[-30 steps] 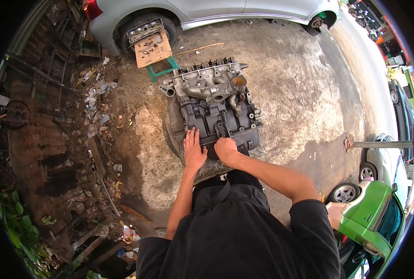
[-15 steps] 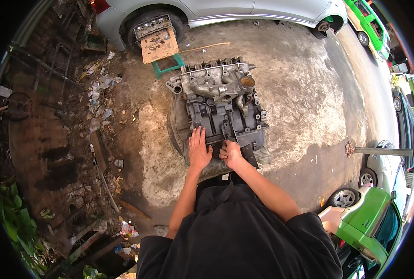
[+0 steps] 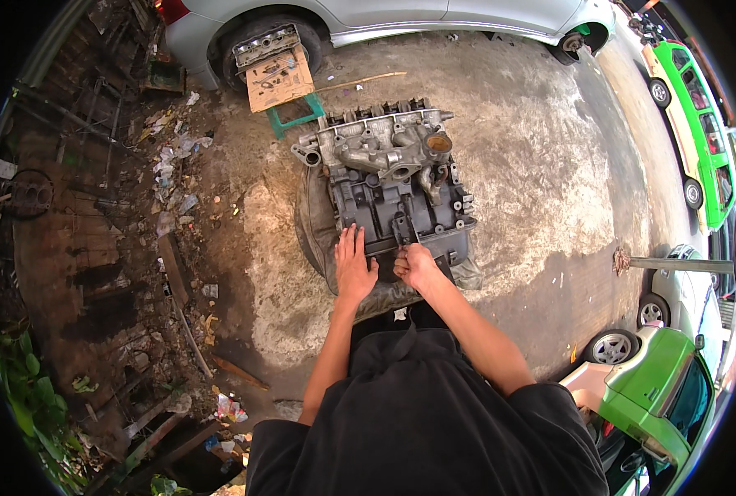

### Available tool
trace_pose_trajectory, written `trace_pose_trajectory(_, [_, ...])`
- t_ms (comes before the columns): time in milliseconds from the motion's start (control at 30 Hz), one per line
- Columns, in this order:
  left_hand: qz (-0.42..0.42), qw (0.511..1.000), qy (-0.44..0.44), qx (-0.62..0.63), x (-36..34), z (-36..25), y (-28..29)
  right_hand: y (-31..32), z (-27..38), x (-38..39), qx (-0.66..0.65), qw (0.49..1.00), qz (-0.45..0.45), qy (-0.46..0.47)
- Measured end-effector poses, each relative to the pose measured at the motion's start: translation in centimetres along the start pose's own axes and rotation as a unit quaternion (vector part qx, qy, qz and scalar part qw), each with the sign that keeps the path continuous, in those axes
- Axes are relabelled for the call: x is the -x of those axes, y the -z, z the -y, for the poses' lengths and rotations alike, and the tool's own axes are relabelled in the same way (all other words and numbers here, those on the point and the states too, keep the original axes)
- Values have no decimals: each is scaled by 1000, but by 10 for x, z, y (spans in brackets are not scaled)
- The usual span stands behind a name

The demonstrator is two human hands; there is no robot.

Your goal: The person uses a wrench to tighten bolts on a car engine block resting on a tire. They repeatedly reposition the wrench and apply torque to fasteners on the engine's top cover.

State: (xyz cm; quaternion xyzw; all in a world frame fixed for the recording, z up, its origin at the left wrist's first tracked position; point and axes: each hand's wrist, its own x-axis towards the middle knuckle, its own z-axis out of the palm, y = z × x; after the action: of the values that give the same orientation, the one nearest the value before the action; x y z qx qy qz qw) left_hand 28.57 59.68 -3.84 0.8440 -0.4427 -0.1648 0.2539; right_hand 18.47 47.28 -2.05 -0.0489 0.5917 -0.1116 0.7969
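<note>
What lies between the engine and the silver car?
Beyond the engine, the head view shows mainly a thin stick, with a green stool by its left end.

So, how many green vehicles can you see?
2: a green-and-cream van at the upper right, and a green vehicle at the lower right. More may be hidden.

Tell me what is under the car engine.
Under the car engine, a dark, round-edged support, possibly a tyre, shows at the left; the engine covers its middle.

A silver car [image 3: 393, 11] stands beyond a stool [image 3: 277, 124] on the far side, litter [image 3: 166, 168] at left, a van [image 3: 704, 124] far right, a green car [image 3: 656, 374] near right.
</note>
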Motion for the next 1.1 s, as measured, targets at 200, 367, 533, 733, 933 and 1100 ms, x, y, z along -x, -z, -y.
trace_pose_trajectory(200, [0,1000,2,-1,0,0,0,8,-13,1,192,977,-49,73])
trace_pose_trajectory(367, [5,1000,3,1,0,-1,1,20,-21,-7,266,954,-74,115])
trace_pose_trajectory(533, [12,1000,11,0,0,-2,0,17,-32,-16,419,876,-155,181])
trace_pose_trajectory(733, [4,1000,2,-7,0,0,-2,28,-20,1,639,715,-160,235])
trace_pose_trajectory(933, [4,1000,9,-4,0,-2,-3,41,2,24,780,525,-139,311])
trace_pose_trajectory(1100, [7,1000,11,-3,-1,-2,-3,36,15,28,793,494,-163,318])
